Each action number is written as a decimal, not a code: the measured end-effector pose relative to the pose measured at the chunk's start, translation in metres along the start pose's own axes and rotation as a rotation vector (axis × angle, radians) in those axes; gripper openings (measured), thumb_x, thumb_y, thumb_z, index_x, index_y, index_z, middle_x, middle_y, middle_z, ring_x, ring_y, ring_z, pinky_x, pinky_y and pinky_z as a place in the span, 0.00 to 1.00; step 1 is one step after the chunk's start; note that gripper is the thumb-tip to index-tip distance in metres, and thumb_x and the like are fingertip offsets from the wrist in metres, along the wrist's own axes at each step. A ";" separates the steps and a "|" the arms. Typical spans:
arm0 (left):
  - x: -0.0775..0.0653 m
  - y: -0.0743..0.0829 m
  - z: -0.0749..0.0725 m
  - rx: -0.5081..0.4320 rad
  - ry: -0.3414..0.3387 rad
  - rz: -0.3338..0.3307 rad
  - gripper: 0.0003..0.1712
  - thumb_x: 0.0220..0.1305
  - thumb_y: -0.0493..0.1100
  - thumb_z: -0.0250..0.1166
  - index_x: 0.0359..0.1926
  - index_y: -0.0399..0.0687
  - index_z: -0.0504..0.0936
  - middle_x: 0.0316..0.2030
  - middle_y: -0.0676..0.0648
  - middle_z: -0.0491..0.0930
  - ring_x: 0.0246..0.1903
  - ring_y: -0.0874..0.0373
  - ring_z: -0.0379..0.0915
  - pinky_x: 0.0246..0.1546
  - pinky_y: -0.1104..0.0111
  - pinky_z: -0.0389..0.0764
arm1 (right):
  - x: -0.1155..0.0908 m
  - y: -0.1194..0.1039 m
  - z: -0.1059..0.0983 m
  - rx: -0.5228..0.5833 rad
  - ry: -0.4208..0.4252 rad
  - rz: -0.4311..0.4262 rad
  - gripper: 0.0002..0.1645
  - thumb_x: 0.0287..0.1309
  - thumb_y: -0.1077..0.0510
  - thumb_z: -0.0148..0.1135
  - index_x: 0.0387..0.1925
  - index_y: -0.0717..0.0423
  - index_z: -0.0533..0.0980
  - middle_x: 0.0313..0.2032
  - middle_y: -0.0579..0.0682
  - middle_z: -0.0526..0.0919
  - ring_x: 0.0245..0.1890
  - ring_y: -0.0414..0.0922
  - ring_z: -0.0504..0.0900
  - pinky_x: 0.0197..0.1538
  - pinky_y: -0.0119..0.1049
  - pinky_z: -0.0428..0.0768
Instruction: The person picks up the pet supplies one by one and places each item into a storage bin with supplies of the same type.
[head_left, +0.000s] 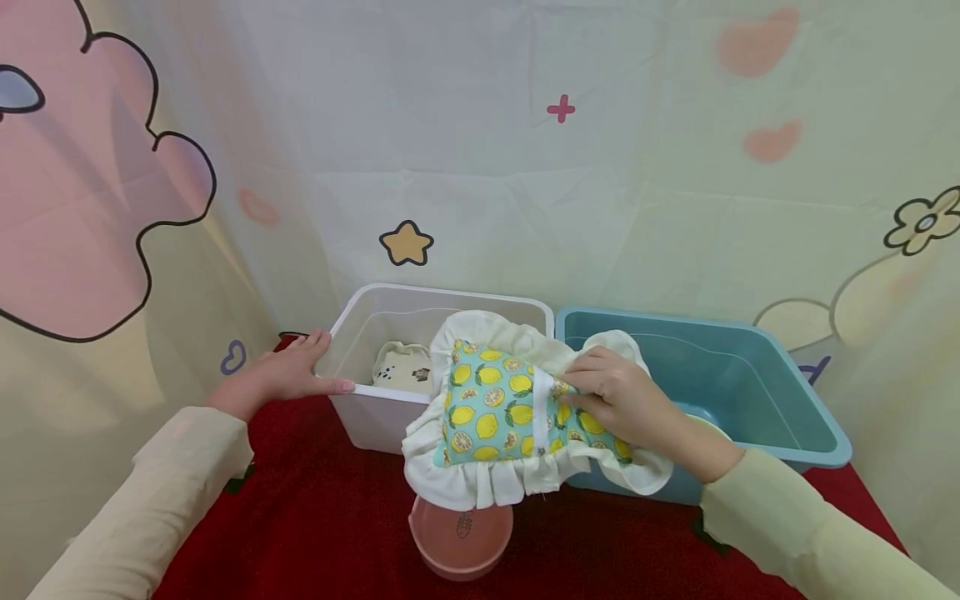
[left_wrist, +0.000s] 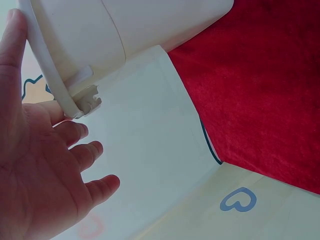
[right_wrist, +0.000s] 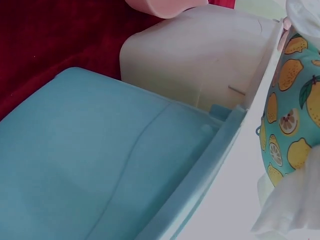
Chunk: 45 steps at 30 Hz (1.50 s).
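Note:
My right hand (head_left: 611,392) pinches a small lemon-print garment (head_left: 487,400) with white ruffled edges and a white band across it. The garment hangs in front of the white bin and the blue bin, overlapping both in the head view. Only its printed side and a ruffle show in the right wrist view. On the left corner of the white bin (head_left: 360,417) rests my left hand (head_left: 288,371), thumb along the front rim and fingers spread. The left wrist view shows its lower fingers loose beneath the rim. Inside that bin lies a cream cloth (head_left: 402,367) with small prints.
The blue bin (head_left: 810,392) stands right beside the white one, with a pale curved edge (head_left: 708,425) showing inside near my right wrist. In front, a pink bowl (head_left: 461,542) sits on the red cloth (head_left: 322,517). A printed curtain (head_left: 480,208) hangs behind.

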<state>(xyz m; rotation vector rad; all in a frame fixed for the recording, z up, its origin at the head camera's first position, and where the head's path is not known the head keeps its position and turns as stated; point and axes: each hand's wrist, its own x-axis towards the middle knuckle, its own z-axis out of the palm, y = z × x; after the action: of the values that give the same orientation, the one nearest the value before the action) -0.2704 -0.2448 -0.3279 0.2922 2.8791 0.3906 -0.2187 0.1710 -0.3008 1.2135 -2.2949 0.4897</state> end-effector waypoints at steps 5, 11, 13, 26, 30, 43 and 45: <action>0.000 0.000 0.000 -0.001 0.001 -0.001 0.64 0.46 0.74 0.53 0.66 0.33 0.40 0.65 0.29 0.38 0.64 0.31 0.33 0.55 0.34 0.43 | 0.008 0.001 0.001 0.005 0.000 0.003 0.12 0.38 0.65 0.69 0.31 0.59 0.82 0.30 0.46 0.83 0.35 0.42 0.75 0.38 0.36 0.77; -0.001 0.000 0.000 -0.007 -0.003 0.005 0.63 0.46 0.73 0.53 0.66 0.33 0.40 0.65 0.29 0.38 0.64 0.31 0.33 0.55 0.34 0.43 | 0.015 0.002 0.002 0.024 -0.019 0.025 0.12 0.39 0.64 0.68 0.32 0.59 0.82 0.30 0.47 0.83 0.36 0.43 0.75 0.39 0.36 0.76; -0.002 0.001 0.000 -0.010 -0.003 0.007 0.63 0.47 0.73 0.53 0.66 0.33 0.40 0.65 0.29 0.38 0.64 0.31 0.32 0.55 0.35 0.43 | 0.016 0.003 0.002 0.022 -0.025 0.031 0.12 0.40 0.64 0.68 0.32 0.59 0.82 0.31 0.47 0.83 0.36 0.43 0.76 0.39 0.37 0.76; 0.000 0.001 0.000 0.005 -0.003 0.004 0.64 0.46 0.74 0.53 0.66 0.33 0.40 0.66 0.29 0.38 0.64 0.31 0.33 0.55 0.34 0.43 | 0.025 0.008 0.002 0.021 -0.008 0.037 0.10 0.40 0.64 0.67 0.31 0.60 0.82 0.30 0.48 0.83 0.35 0.44 0.76 0.38 0.36 0.77; 0.000 0.001 -0.001 0.003 -0.004 0.005 0.64 0.46 0.74 0.53 0.66 0.33 0.39 0.66 0.29 0.38 0.64 0.31 0.32 0.55 0.34 0.42 | 0.029 0.009 0.002 0.010 -0.014 0.036 0.10 0.41 0.63 0.67 0.32 0.60 0.82 0.30 0.49 0.83 0.35 0.44 0.76 0.38 0.36 0.77; 0.000 0.001 -0.002 0.033 0.000 0.023 0.63 0.46 0.74 0.52 0.66 0.32 0.40 0.66 0.30 0.38 0.64 0.32 0.32 0.53 0.33 0.42 | 0.038 0.015 0.006 0.010 -0.052 0.112 0.09 0.44 0.61 0.66 0.31 0.59 0.82 0.30 0.49 0.84 0.33 0.43 0.74 0.36 0.35 0.75; 0.000 0.000 -0.002 0.038 0.002 0.023 0.63 0.46 0.75 0.52 0.66 0.32 0.40 0.66 0.29 0.38 0.64 0.32 0.33 0.53 0.33 0.42 | 0.039 0.015 0.006 0.007 -0.060 0.124 0.09 0.44 0.61 0.65 0.31 0.59 0.82 0.30 0.49 0.84 0.32 0.43 0.73 0.36 0.34 0.74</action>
<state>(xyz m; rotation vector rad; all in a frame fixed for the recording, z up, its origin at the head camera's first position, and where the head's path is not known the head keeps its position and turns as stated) -0.2709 -0.2451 -0.3262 0.3317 2.8899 0.3406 -0.2520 0.1503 -0.2842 1.1080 -2.4315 0.5123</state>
